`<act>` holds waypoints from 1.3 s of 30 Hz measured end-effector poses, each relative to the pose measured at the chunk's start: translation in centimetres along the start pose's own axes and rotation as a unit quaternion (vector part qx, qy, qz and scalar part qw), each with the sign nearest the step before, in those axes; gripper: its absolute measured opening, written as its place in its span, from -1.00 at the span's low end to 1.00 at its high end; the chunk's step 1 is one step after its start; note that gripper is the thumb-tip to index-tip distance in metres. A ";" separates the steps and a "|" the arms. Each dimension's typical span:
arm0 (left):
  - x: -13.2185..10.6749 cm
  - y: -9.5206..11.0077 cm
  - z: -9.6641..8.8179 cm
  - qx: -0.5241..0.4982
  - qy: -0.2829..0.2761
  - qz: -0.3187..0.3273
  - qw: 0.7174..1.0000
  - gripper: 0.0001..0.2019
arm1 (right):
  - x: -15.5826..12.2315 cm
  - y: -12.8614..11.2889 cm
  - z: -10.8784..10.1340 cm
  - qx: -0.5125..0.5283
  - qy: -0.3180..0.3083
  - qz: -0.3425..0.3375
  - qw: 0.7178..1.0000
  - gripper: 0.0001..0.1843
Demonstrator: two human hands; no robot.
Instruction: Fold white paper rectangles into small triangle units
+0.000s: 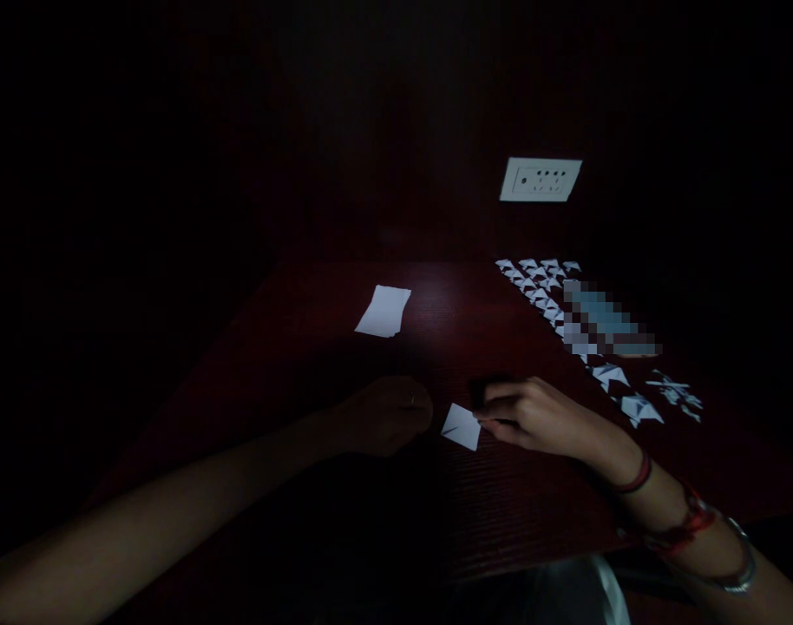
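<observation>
A small white square of paper (462,429) with a crease toward its left corner is tilted up in front of me. The thumb and fingers of my right hand (533,417) pinch its right corner. Bracelets circle that wrist and forearm. Just left of the paper, apart from it, my left hand (389,415) is curled closed in deep shadow, a ring on one finger. Whatever it may hold is hidden. Farther back lies a stack of white paper sheets (384,311).
Rows of folded white paper pieces (533,291) run along the right side of the dark red table (318,304). Beside them lies a blurred-out flat object (608,317), with paper scraps (676,392) nearer me. A socket plate (540,180) is on the wall.
</observation>
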State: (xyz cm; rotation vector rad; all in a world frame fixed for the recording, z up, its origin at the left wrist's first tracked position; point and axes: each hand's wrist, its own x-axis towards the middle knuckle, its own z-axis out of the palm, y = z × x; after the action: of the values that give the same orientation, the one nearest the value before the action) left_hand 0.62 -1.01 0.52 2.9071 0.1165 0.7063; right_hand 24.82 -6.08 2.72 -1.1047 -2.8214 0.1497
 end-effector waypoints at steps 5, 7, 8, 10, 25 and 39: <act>0.3 0.5 0.4 0.036 0.002 -0.060 0.998 -0.77 | 0.3 0.0 0.5 -0.008 0.022 0.031 0.999 -0.75; 0.3 0.8 0.7 0.051 -0.025 -0.074 0.996 -0.74 | 0.5 0.0 0.5 0.026 0.027 0.034 0.999 -0.75; 0.4 1.1 0.8 0.055 -0.038 -0.084 0.994 -0.74 | 0.6 0.1 0.5 0.050 0.030 0.033 0.998 -0.76; 0.5 1.5 1.0 0.061 -0.049 -0.113 0.991 -0.75 | 0.8 0.3 0.5 0.095 0.035 0.029 0.994 -0.77; 0.3 1.5 1.7 0.046 -0.046 -0.128 0.990 -0.75 | 1.0 1.1 0.5 0.139 0.052 0.028 0.989 -0.72; 0.2 1.3 1.8 0.076 -0.101 -0.098 0.987 -0.64 | 2.3 1.4 1.3 0.152 0.085 0.053 0.983 -0.76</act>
State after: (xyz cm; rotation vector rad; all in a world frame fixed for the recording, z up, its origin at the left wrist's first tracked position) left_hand 1.66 -2.48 -0.81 3.0333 0.4448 0.3830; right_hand 23.88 -3.58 1.37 -1.1353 -2.4857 0.4562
